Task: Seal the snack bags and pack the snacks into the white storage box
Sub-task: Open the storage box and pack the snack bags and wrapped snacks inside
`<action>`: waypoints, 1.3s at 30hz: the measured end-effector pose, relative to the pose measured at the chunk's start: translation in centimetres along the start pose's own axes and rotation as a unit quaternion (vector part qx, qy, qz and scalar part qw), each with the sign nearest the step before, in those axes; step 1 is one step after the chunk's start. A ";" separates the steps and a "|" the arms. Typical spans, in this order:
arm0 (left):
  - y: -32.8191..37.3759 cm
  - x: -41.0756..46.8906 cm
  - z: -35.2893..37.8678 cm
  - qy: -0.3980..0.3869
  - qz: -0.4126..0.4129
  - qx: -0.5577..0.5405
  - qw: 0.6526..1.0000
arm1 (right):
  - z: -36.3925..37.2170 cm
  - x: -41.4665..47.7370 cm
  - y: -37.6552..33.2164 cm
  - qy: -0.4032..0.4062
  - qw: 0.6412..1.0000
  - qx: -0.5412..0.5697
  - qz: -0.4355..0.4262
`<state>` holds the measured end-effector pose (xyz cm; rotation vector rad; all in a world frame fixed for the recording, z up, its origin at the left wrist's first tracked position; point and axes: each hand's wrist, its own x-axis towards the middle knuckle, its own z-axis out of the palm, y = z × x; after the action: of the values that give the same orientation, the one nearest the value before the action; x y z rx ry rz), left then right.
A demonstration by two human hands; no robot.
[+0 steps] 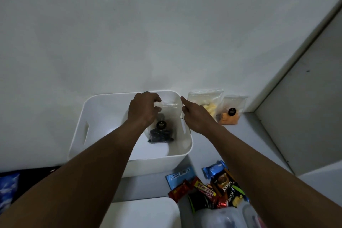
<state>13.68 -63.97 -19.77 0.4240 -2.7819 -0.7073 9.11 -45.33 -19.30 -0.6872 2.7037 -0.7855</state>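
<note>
A white storage box [87, 109] stands against the wall. Over it hangs a clear zip bag of dark snacks [162, 132] with a round black label. My left hand [143, 108] pinches the bag's top strip at its left end. My right hand [194, 114] pinches the right end of the same strip, forefinger stretched out. The bag's bottom hangs inside the box. To the right, a clear bag of yellow snacks [207, 104] and a clear bag of orange snacks [231, 113] lean upright against the wall.
A pile of wrapped candy bars and snack packs [209, 189] lies on the floor in front of the box. A white lid or second box [144, 211] sits at the bottom edge beside clear plastic containers [222, 218]. A blue packet [8, 189] lies far left.
</note>
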 end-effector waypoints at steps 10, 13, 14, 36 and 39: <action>6.2 -1.8 -1.4 0.032 0.075 0.013 0.997 | -5.0 -1.9 2.1 0.009 0.999 -0.008 0.030; 10.2 -1.8 -0.3 0.033 0.102 0.021 0.994 | -7.1 -2.2 5.0 0.018 0.998 -0.034 0.046; 11.4 -1.7 0.4 0.030 0.109 0.025 0.993 | -7.7 -2.2 6.1 0.024 0.998 -0.044 0.047; 17.8 3.6 13.1 0.026 0.078 0.251 0.965 | -9.8 3.7 22.6 0.069 0.962 -0.262 -0.021; 18.1 3.8 13.2 0.043 0.088 0.262 0.960 | -9.8 3.9 23.2 0.066 0.959 -0.276 -0.024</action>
<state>2.28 -44.42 -21.52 0.2805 -2.8475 0.0968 -6.32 -25.72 -24.52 -0.8354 3.0602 -0.0669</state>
